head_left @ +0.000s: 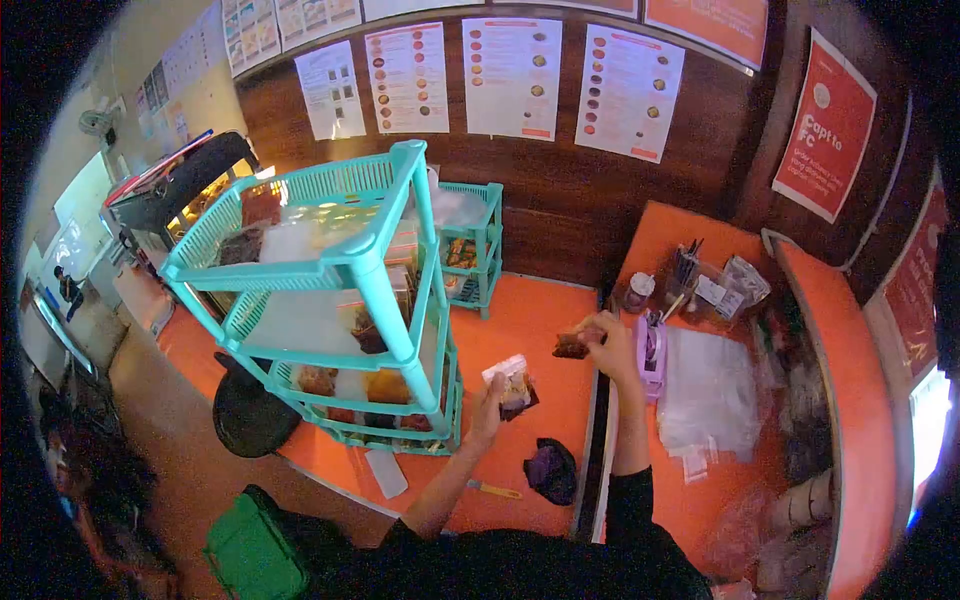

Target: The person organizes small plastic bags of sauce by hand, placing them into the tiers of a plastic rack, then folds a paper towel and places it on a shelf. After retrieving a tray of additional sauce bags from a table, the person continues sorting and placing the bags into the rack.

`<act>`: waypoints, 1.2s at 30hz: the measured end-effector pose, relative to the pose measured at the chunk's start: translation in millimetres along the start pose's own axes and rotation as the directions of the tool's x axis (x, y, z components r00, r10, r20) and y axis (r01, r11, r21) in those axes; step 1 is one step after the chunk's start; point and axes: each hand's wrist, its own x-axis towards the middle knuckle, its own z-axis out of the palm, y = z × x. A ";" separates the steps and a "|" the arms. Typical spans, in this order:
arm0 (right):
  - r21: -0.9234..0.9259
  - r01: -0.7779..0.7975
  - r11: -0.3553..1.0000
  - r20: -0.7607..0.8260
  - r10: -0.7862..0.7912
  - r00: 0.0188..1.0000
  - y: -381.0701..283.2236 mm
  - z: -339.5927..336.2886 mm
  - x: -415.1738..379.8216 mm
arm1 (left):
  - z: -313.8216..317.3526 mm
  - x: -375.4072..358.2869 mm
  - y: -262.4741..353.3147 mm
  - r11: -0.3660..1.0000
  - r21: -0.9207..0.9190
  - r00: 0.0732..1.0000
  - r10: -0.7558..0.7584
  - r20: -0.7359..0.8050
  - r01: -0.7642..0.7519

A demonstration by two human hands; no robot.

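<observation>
My left hand [486, 412] is closed around the edge of a small clear packet [512, 388] with pale and dark brown contents. To the right and a little higher, my right hand [613, 347] pinches a small packet of dark reddish-brown stuff [570, 345]. Both packets are held above the orange tabletop [545, 300], apart from each other. Left of my hands stands a turquoise tiered rack [385, 315] whose shelves hold several filled bags. What exactly the packets contain is too small to make out.
A purple tape dispenser [651, 355] stands beside a stack of clear plastic bags [708, 390]. Nearer me lie a dark purple cloth item [550, 472], a yellow-handled cutter [495, 489] and a white phone-like slab [386, 473]. A smaller turquoise rack [485, 245] stands behind.
</observation>
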 end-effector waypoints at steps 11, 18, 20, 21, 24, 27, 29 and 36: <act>0.853 -0.179 0.491 0.154 0.092 0.984 -103.7 -15.4 -31.8 | 38.2 -6.5 94.0 0.879 0.247 0.907 0.421 -0.003 -0.407; 0.339 0.212 0.917 -0.016 -0.220 0.975 -150.5 22.6 -50.6 | 23.1 -35.8 92.0 0.969 0.124 0.951 0.179 0.252 -0.215; 0.174 0.118 0.978 -0.030 -0.115 0.993 -170.7 19.3 -57.0 | 27.7 -51.0 108.8 0.947 0.139 0.935 0.250 0.250 -0.290; 0.179 0.121 0.977 -0.026 -0.118 0.993 -176.0 20.7 -59.8 | 28.4 -56.8 115.0 0.919 0.153 0.913 0.319 0.252 -0.364; 0.252 0.025 0.967 -0.025 -0.020 0.999 -188.0 23.4 -71.0 | 13.6 -66.6 114.2 0.954 0.167 0.938 0.196 0.286 -0.251; 0.196 -0.017 0.980 0.009 0.016 1.000 -199.6 24.0 -78.2 | 17.8 -86.9 119.0 0.997 -0.050 0.994 0.067 0.084 -0.063; 0.112 -0.015 0.994 -0.012 0.016 1.000 -205.4 29.3 -83.9 | 5.3 -92.5 122.6 0.983 0.133 0.981 0.105 0.161 -0.127; 0.145 -0.109 0.983 0.015 0.108 0.994 -232.7 45.7 -87.2 | -30.4 -104.1 134.4 0.980 0.158 0.951 0.069 0.303 -0.121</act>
